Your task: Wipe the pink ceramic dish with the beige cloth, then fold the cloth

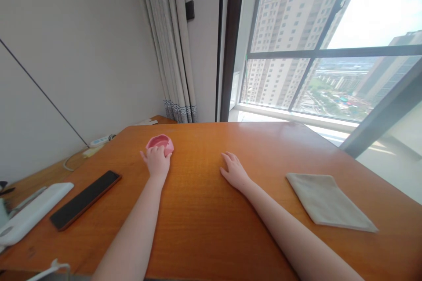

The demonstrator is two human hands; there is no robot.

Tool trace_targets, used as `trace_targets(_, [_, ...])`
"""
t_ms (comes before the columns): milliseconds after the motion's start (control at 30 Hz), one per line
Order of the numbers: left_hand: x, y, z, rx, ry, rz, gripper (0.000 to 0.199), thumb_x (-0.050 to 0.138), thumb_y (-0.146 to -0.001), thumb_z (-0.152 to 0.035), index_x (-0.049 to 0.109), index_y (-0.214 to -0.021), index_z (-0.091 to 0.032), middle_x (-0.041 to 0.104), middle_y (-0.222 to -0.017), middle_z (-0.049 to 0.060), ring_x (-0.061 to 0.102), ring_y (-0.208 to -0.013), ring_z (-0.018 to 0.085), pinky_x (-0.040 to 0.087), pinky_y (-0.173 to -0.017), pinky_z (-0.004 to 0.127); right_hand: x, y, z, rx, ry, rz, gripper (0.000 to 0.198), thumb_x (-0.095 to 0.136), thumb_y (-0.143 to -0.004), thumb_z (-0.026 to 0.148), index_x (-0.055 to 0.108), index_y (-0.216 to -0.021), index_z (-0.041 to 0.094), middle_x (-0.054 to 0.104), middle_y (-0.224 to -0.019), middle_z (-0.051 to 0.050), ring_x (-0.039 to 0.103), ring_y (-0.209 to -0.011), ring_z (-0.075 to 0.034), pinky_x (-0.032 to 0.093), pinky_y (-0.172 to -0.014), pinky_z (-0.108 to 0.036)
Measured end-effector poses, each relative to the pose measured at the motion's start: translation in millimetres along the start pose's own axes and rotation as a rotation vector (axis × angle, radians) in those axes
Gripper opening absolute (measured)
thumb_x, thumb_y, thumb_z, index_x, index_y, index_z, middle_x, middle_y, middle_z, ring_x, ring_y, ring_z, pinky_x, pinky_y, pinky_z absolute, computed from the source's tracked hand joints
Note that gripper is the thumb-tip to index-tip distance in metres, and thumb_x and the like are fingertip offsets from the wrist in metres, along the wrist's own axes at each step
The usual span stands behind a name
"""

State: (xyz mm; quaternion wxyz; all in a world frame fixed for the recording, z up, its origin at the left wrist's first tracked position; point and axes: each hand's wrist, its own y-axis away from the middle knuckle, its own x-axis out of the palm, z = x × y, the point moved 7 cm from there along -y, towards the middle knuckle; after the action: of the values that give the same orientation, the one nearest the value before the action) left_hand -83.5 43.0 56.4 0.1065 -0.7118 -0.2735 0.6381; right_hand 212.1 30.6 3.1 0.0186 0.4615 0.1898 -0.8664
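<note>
At the far left of the wooden table [194, 210] sits a small pink bowl [168, 144] with a wavy, notched rim. My left hand [158, 162] is on its near side, fingers over the rim and thumb along the right side; part of the bowl is hidden behind the hand. My right hand [234, 171] rests on the tabletop to the right of the bowl, apart from it, with fingers stretched out and nothing in them. A folded grey-beige cloth [329, 199] lies flat to the right of my right forearm.
Left of my left arm lie a dark phone-like slab [85, 199] and a long white device [36, 213]. A white power strip [100, 141] and cable are beyond the table's left edge. A curtain [174, 44] and a large window [310, 52] stand behind.
</note>
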Motion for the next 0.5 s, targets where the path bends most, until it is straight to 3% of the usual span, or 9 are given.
trace_targets(233, [13.5,-3.7,22.3,-0.071,-0.068,0.060,0.032,0.055,-0.078,-0.033,0.061,-0.106,-0.019,0.059,-0.110,0.013,0.041,-0.114,0.033,0.016,-0.103,0.065,-1.3,-0.6,3.4,0.012,0.009,0.026,0.055,0.049,-0.078,0.022,0.042,-0.131,0.016,0.043,-0.136,-0.013,0.035,-0.129,-0.024,0.027,-0.109,-0.041])
trace_targets(500, [15.1,-4.4,25.7,-0.107,-0.078,0.084,0.034,0.055,-0.077,-0.032,0.061,-0.108,-0.018,0.058,-0.111,0.013,0.042,-0.114,0.033,0.019,-0.103,0.064,-2.8,-0.7,5.3,0.045,0.094,0.112,0.055,0.047,-0.081,0.025,0.041,-0.133,0.011,0.040,-0.139,-0.014,0.032,-0.131,-0.024,0.025,-0.110,-0.037])
